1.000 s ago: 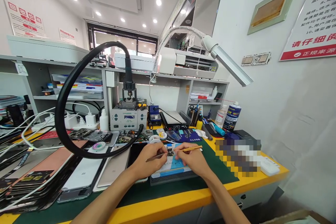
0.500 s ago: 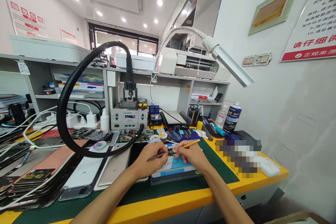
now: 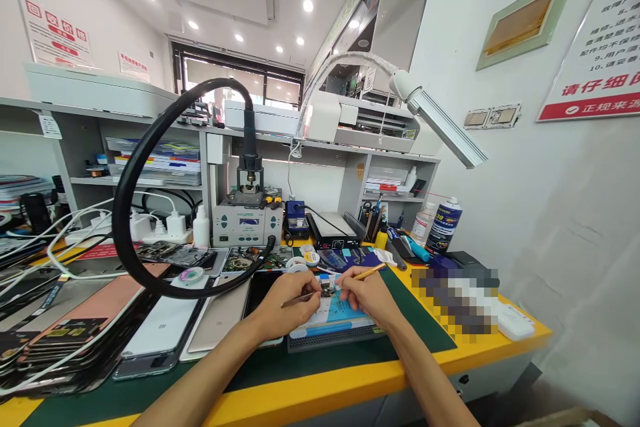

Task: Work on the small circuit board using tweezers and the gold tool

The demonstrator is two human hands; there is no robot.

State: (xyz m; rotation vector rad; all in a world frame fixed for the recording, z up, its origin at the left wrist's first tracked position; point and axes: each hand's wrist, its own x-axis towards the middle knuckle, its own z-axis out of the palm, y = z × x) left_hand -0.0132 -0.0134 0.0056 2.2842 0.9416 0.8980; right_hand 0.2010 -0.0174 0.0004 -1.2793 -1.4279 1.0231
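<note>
My left hand (image 3: 287, 300) is closed around a pair of thin metal tweezers (image 3: 299, 298); the tips are hidden by the fingers. In my right hand (image 3: 367, 293) is a slim golden pen-like tool (image 3: 371, 271), its rear end sticking out up and to the right, its working tip too small to make out. Between both hands lies a small dark circuit board (image 3: 327, 289), partly covered by the fingers. Under it is a blue and white pad (image 3: 345, 311), resting on a dark grey ridged base (image 3: 335, 340).
Several phones (image 3: 160, 320) and a stack of phone parts (image 3: 85, 340) lie to the left. A thick black hose (image 3: 120, 207) loops from the grey hot-air station (image 3: 247, 227). A spray can (image 3: 444, 223) stands at right, and a lamp (image 3: 445, 127) hangs overhead.
My right hand has drawn back slightly to the right, and more of the circuit board shows between my hands. My left hand has barely moved. The whole view has shifted a little.
</note>
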